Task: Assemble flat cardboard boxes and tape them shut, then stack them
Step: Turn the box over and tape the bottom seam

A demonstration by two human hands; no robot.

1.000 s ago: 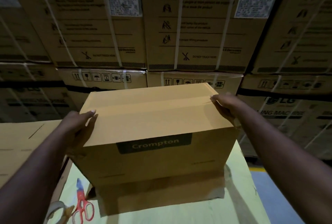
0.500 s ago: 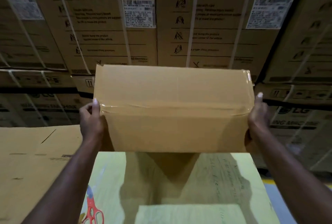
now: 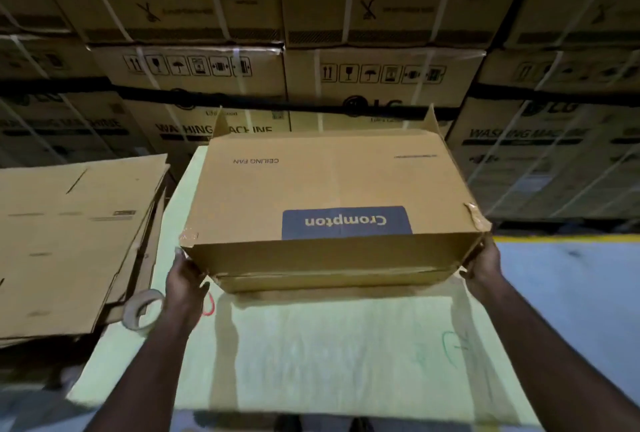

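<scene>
I hold 1 Crompton ceiling-fan box (image 3: 332, 189) in my 2 hands: my left hand (image 3: 185, 279) grips its near left corner and my right hand (image 3: 483, 265) grips its near right corner, fingers curled under the taped end that faces me. The box hangs over the far half of the table (image 3: 311, 355); I cannot tell whether its far edge touches it. Its printing reads upside down to me, and 2 flaps stand up at its far corners. Just beside my left wrist lies 1 roll of tape (image 3: 142, 308), and 1 red scissors handle (image 3: 209, 307) peeks out by that wrist. To the left sits 1 stack of flat cardboard (image 3: 79, 241). The table top is pale green. Behind it rise 2 tiers of strapped LG washing-machine cartons (image 3: 381, 85), and at right the grey-blue floor (image 3: 571, 293) carries 1 yellow line (image 3: 568, 239).
</scene>
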